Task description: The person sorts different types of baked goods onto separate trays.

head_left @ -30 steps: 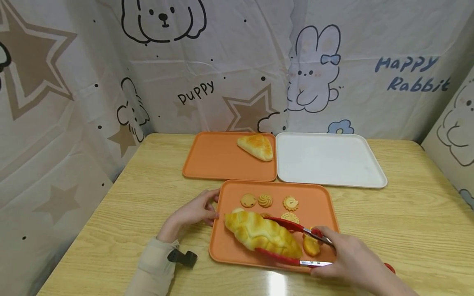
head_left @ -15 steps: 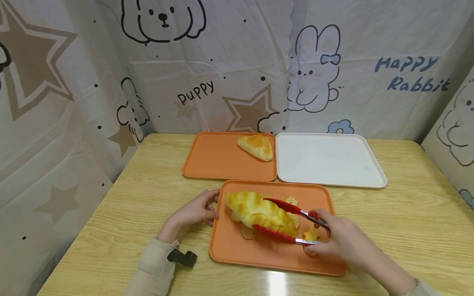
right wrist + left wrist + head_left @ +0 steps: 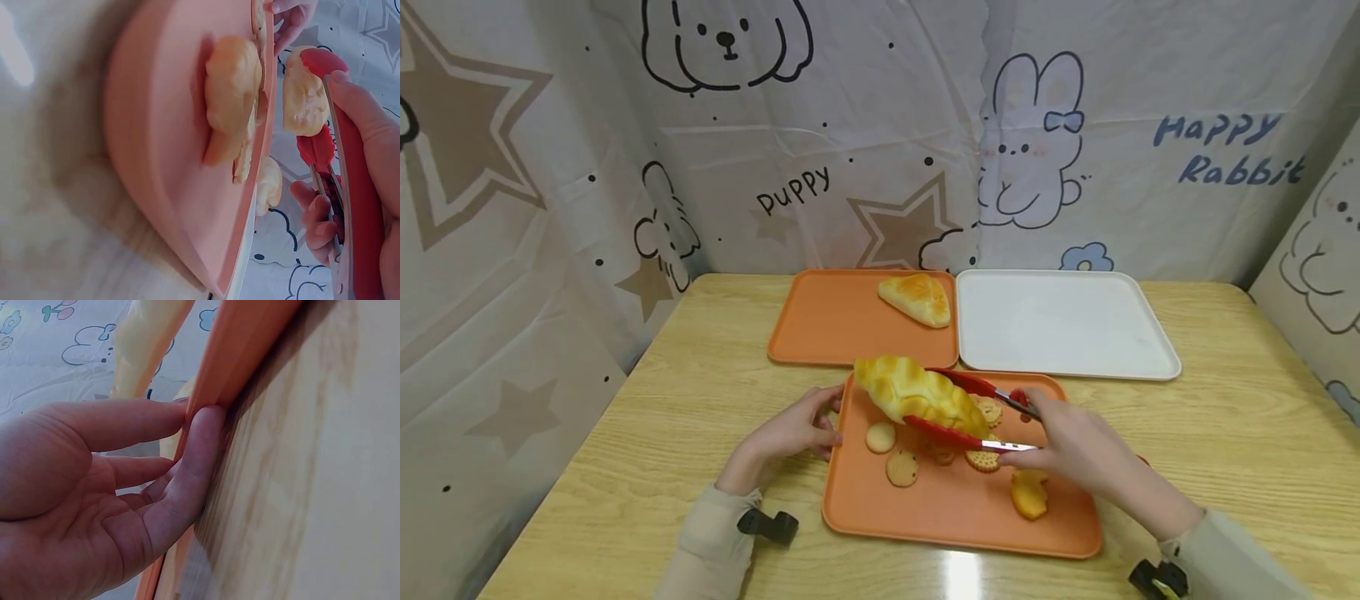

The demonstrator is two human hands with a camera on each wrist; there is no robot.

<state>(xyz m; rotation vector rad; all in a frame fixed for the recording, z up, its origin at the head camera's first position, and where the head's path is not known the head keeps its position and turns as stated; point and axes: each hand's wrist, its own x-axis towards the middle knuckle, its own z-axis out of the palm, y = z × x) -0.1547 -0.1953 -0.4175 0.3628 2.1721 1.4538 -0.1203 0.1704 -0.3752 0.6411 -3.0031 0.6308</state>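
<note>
My right hand (image 3: 1078, 442) grips a pair of tongs (image 3: 951, 434) with red tips and metal arms. Between the tips hangs a long, yellow-brown braided bread (image 3: 917, 393), held above the near orange tray (image 3: 925, 525); the right wrist view shows the bread (image 3: 305, 94) raised off the tray. Fingers of my left hand (image 3: 793, 425) pinch that tray's left edge, and in the left wrist view one finger lies along the outside of the rim (image 3: 209, 387). On the tray lie several cookies, among them a round one (image 3: 902, 468), and a golden pastry piece (image 3: 1029, 493).
Behind the near tray, a second orange tray (image 3: 827, 321) holds a triangular bread (image 3: 916, 300) at its right side. A white tray (image 3: 1060, 321) stands beside it on the right. A patterned cloth (image 3: 737, 150) rises at the wooden table's (image 3: 700, 367) back edge.
The bread has risen in the tongs and moved away from me toward the near tray's far edge, uncovering cookies beneath. My right hand moved with it; the left hand stays at the tray's edge.
</note>
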